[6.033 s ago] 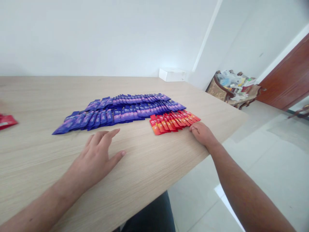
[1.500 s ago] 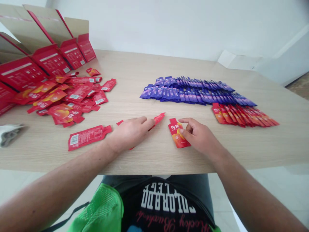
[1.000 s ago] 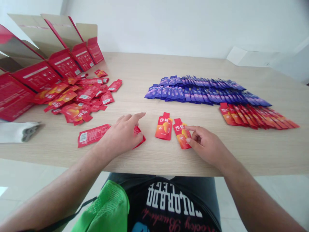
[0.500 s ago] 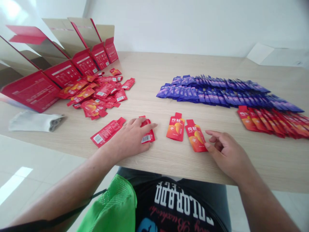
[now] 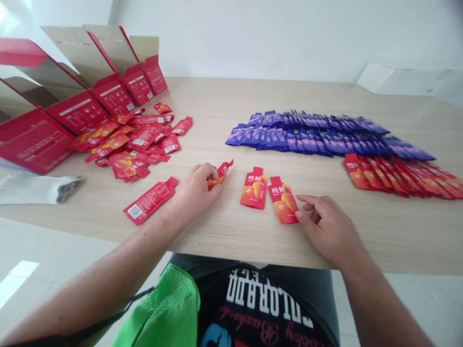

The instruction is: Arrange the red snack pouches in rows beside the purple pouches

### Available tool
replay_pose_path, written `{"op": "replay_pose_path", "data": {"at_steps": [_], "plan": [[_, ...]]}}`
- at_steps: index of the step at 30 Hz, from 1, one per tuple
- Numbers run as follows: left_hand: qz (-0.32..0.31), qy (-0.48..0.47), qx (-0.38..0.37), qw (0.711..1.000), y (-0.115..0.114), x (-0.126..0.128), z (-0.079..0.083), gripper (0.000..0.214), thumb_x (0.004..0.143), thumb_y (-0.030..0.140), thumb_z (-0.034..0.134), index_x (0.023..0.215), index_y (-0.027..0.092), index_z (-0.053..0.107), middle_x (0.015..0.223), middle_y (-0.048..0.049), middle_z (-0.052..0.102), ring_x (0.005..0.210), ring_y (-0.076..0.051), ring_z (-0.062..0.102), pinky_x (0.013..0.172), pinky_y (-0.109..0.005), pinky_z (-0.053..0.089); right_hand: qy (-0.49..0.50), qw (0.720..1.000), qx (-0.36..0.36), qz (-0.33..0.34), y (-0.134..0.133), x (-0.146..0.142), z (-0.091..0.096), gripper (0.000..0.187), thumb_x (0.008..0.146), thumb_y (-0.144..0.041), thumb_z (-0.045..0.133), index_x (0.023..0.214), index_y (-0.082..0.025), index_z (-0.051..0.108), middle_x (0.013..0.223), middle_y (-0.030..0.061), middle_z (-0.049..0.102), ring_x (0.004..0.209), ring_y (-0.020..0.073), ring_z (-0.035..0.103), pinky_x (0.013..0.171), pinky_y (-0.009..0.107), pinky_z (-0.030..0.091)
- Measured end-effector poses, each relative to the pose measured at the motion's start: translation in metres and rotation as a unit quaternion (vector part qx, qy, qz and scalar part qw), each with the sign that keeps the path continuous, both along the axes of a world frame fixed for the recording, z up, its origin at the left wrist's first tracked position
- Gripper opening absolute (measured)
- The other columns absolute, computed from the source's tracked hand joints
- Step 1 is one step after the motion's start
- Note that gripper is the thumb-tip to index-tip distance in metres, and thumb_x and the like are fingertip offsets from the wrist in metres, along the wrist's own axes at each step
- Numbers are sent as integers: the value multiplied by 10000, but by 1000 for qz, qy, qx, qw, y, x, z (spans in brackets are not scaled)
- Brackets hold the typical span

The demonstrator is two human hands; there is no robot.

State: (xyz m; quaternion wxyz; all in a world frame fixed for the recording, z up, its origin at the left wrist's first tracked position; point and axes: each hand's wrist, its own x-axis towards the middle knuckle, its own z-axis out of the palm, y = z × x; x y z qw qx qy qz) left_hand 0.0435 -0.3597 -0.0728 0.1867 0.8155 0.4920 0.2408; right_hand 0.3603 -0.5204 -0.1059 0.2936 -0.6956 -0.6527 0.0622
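White walls are seen behind a pale wooden worktop (image 5: 231,101) that fills most of the view. At its far left, several opened red boxes (image 5: 72,103) are stood with their flaps up, and a loose heap of red packets (image 5: 133,140) is spread just in front of them. Across the right half, a long overlapping row of purple packets (image 5: 325,135) is laid out, with a shorter overlapping row of red packets (image 5: 398,171) set just in front of it at the right end. A grey cloth (image 5: 36,189) is left at the near left edge of the worktop.

Near the front edge, a long red packet (image 5: 150,200) is laid face down beside the left forearm. Two orange-red packets are placed face up side by side in the middle: the left one (image 5: 254,188) lies by itself, while the right one (image 5: 284,206) is touched at its lower corner by the fingertips of the right hand (image 5: 331,231), whose grip is loose and holds nothing. A small red packet (image 5: 219,173) is pinched in the grip of the left hand (image 5: 195,193) and is raised at a tilt off the worktop, just left of the two face-up packets.
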Motion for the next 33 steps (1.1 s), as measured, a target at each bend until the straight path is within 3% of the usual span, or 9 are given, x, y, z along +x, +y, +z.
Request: {"op": "replay_pose_path", "data": {"at_steps": [3,6,8,12,18,22,26,30,33], "plan": [[32,75,-15,997,-2,-1,3,174,902,310,610,1059,239,632,1180,-86,709,1093,-279,703,1003,-449,575,2,1000,0,2,-1,0,0,411,1026,-428,583,1361,-208,677,1081,102,673,869,250,649,828,423,559],[40,125,-3,991,-7,-13,14,395,957,372,596,1330,243,600,1378,-121,658,1287,-323,650,1125,-486,518,3,1000,-1,1,-1,0,0,407,1024,-431,583,1355,-214,679,1070,98,678,854,251,653,814,426,561],[70,142,30,987,-8,-32,24,499,970,403,602,1443,260,533,1482,-126,595,1391,-342,586,1186,-507,472,4,1000,2,1,-1,1,0,411,1020,-431,587,1354,-211,679,1053,91,674,815,240,645,803,425,561],[136,190,41,971,-5,-91,36,440,1040,483,502,1401,236,542,1427,-97,630,1342,-327,612,1165,-500,483,-3,1000,5,-1,-3,3,-4,426,1014,-459,593,1351,-216,683,1015,76,657,763,226,623,769,422,550],[132,309,-62,940,-3,-151,17,699,892,570,626,1449,150,575,1441,-228,644,1355,-435,611,1145,-559,476,-11,1000,5,-2,-2,7,-11,483,1008,-549,586,1352,-226,693,1009,86,659,719,228,613,724,431,535],[168,282,-93,940,-3,-143,16,715,843,542,657,1437,151,576,1363,-213,705,1235,-421,690,1053,-525,539,-23,1000,11,-6,-2,7,-12,493,1014,-555,579,1360,-222,694,1012,91,666,745,240,630,757,443,540],[187,261,-35,947,-1,-116,28,464,934,475,593,1299,191,633,1161,-158,757,1081,-377,734,936,-463,580,-26,1000,11,-5,-2,7,-12,488,1020,-542,577,1361,-212,693,1001,89,664,741,233,628,743,428,544],[152,272,58,949,-3,-71,29,328,990,286,519,1266,175,659,1219,-174,704,1130,-339,714,984,-428,570,-37,999,12,-6,-2,8,-12,477,1025,-552,574,1331,-209,703,1014,91,667,765,237,630,746,423,552],[86,278,45,956,-9,-34,27,365,1002,265,513,1325,162,650,1225,-173,686,1112,-324,719,986,-429,575,-40,999,14,2,-2,7,-11,499,1035,-570,563,1346,-202,694,1038,98,667,774,238,631,739,425,563]]}}
